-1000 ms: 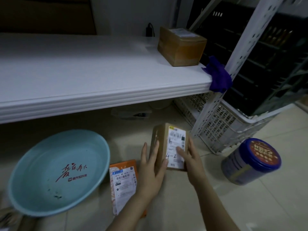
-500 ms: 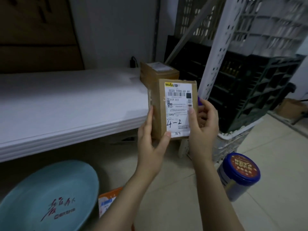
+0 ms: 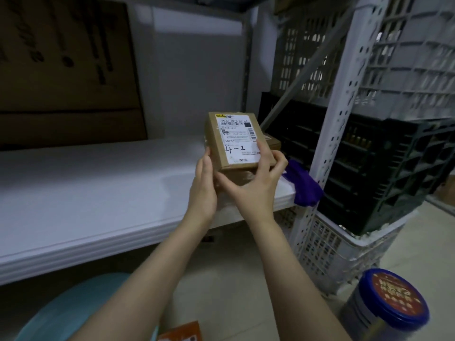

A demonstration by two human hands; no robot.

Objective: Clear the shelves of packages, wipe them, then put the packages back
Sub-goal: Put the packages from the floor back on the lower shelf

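Note:
A brown cardboard package [image 3: 235, 141] with a white label marked "4-2" is held over the right end of the white shelf [image 3: 86, 193]. My right hand [image 3: 256, 185] grips its near right corner, thumb under the near edge. My left hand [image 3: 203, 190] lies flat against its left side with straight fingers. Behind it a second brown box [image 3: 272, 142] sits on the shelf, mostly hidden. A purple cloth [image 3: 304, 187] hangs at the shelf's right end by the upright.
A perforated white upright [image 3: 330, 148] stands right of the shelf, with white and black crates [image 3: 369, 168] stacked beyond. On the floor lie a teal basin [image 3: 73, 311], an orange package [image 3: 182, 332] and a blue-lidded tin [image 3: 391, 308]. Large cardboard leans at the back left.
Both hands lifted the labelled package from the floor up to shelf height and moved it forward over the shelf's right end, tilting it flatter.

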